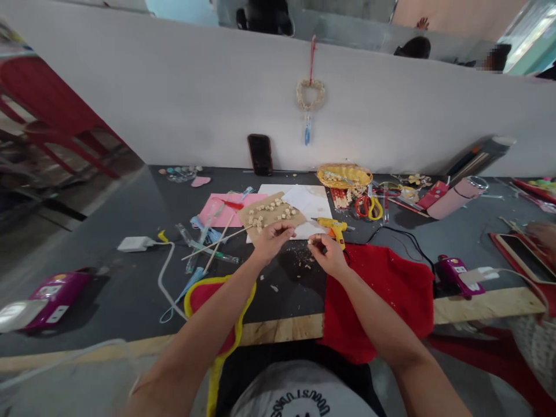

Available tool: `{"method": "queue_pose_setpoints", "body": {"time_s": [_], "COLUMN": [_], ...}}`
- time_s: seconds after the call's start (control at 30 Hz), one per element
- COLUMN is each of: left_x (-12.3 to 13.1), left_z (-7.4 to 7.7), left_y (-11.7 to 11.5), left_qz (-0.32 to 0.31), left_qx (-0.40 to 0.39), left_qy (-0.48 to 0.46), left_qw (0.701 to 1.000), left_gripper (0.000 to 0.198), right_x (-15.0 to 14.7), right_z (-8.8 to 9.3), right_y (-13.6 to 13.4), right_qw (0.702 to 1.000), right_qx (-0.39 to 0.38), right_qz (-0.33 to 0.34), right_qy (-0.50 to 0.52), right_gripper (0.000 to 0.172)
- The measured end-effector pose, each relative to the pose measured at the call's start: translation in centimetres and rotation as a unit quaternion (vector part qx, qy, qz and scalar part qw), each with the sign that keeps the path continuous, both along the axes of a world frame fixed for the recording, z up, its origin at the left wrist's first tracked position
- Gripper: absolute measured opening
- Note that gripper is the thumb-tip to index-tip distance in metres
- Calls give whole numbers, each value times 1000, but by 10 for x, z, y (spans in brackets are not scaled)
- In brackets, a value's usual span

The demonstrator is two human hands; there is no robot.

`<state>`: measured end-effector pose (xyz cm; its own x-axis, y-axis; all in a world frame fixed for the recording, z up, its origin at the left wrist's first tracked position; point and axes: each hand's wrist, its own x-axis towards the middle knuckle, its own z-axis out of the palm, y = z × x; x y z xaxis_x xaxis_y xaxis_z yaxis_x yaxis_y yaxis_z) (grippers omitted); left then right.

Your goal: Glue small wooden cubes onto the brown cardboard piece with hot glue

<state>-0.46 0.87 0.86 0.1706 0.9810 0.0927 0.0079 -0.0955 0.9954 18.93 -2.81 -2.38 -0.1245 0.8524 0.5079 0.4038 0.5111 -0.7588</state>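
Note:
My left hand (275,238) is closed in a pinch over the front edge of a brown sheet (247,215); what its fingers hold, if anything, is too small to make out. To its right, my right hand (326,252) pinches a small pale piece (310,241) between thumb and fingers. The two hands are a short way apart. Several small pale cubes (274,204) lie scattered on the brown sheet. A yellow glue gun (333,225) rests just behind my right hand. Small crumbs lie on the dark table (299,289) below the hands.
A red cloth (391,284) lies under my right forearm. Sticks (217,249) and plastic strips are at left. Scissors (369,207), a yellow basket (345,175) and a pink bottle (458,197) stand right of centre. A phone (260,154) leans on the partition. Another person's hand (542,236) is far right.

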Motion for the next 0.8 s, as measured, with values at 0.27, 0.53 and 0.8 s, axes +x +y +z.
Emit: {"method": "queue_pose_setpoints", "body": {"time_s": [0.27, 0.53, 0.8], "left_x": [-8, -4, 7], "left_z": [3, -2, 5], "left_y": [-6, -13, -22], "left_qz": [77, 69, -71], "left_qx": [70, 90, 8], "left_qy": [92, 134, 66], "left_qw": [990, 984, 995], "left_gripper": [22, 22, 35], "right_x": [0, -3, -1], "right_z": [9, 7, 4], "right_y": [-4, -3, -1], "right_qw": [999, 1000, 999], "right_qx": [-15, -13, 32], "right_qz": [33, 17, 8], "right_qy": [0, 4, -21], "right_gripper": [15, 12, 12]}}
